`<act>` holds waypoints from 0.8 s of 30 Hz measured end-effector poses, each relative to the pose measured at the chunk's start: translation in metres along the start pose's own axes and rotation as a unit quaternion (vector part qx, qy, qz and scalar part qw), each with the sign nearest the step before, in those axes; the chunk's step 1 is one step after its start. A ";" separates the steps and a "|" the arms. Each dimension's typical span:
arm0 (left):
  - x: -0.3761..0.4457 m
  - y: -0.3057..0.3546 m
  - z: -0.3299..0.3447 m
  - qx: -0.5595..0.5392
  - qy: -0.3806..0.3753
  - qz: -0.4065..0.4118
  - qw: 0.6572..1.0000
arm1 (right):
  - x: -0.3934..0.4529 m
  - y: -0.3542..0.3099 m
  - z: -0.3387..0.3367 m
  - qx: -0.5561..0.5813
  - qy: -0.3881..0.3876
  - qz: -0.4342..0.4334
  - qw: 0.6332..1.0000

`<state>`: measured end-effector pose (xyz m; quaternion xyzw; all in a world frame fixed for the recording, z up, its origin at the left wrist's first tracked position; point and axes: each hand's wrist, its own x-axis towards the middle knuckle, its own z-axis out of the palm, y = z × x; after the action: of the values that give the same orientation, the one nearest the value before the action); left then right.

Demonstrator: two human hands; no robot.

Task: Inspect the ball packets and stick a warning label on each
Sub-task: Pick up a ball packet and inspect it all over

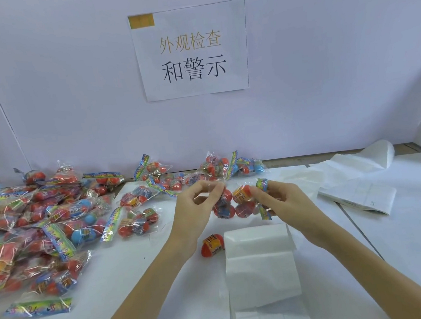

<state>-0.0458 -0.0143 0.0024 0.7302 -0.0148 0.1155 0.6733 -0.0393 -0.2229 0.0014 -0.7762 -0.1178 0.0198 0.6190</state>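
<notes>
We hold a ball packet (pixel 231 204) above the white label sheet (pixel 260 260), left hand (pixel 196 207) pinching its clear edge, right hand (pixel 277 201) gripping its coloured header end, one loose ball (pixel 212 245) lying just left of the sheet.

A ball packet (pixel 231 205) is held above the table (pixel 137 265), between the left hand (pixel 196 207) and the right hand (pixel 282 201). Below it, one loose ball (pixel 211 245) lies on the table, touching the left edge of a label sheet (pixel 260 263). A heap of packets (pixel 32 230) lies at the left. More packets (pixel 205 171) lie behind the hands, along the wall (pixel 67 96), where a paper sign (pixel 191 51) hangs. Folded sheets (pixel 358 190) lie at the right.
</notes>
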 end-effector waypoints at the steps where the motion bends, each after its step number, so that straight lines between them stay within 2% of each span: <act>1: -0.001 0.001 0.000 -0.003 -0.004 0.002 1.000 | 0.000 -0.001 0.002 -0.003 0.011 0.000 1.000; 5: -0.001 0.004 0.000 -0.011 -0.013 -0.012 1.000 | 0.002 0.003 0.002 -0.031 0.063 -0.023 0.997; 7: -0.001 0.006 -0.001 -0.043 -0.022 -0.029 0.998 | 0.004 0.004 -0.002 -0.008 0.075 -0.016 0.997; 11: -0.001 0.010 -0.005 -0.110 -0.047 -0.067 0.991 | 0.002 -0.002 -0.002 0.090 0.032 0.013 0.995; 14: -0.002 0.007 -0.004 -0.139 -0.038 -0.078 0.987 | 0.001 -0.003 0.003 0.097 0.024 0.028 0.995; 17: 0.001 0.005 -0.006 -0.173 -0.007 -0.098 0.980 | -0.001 -0.007 0.003 0.101 -0.030 0.054 0.993; 21: 0.005 0.000 -0.008 -0.156 -0.001 -0.103 0.982 | 0.001 -0.007 0.000 0.108 0.012 0.056 0.993; 24: 0.005 -0.001 -0.005 -0.083 -0.046 -0.102 0.990 | 0.001 -0.005 -0.001 0.041 0.044 0.042 0.997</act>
<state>-0.0418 -0.0085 0.0029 0.6742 0.0190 0.0109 0.7382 -0.0393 -0.2231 0.0061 -0.7546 -0.0570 0.0161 0.6535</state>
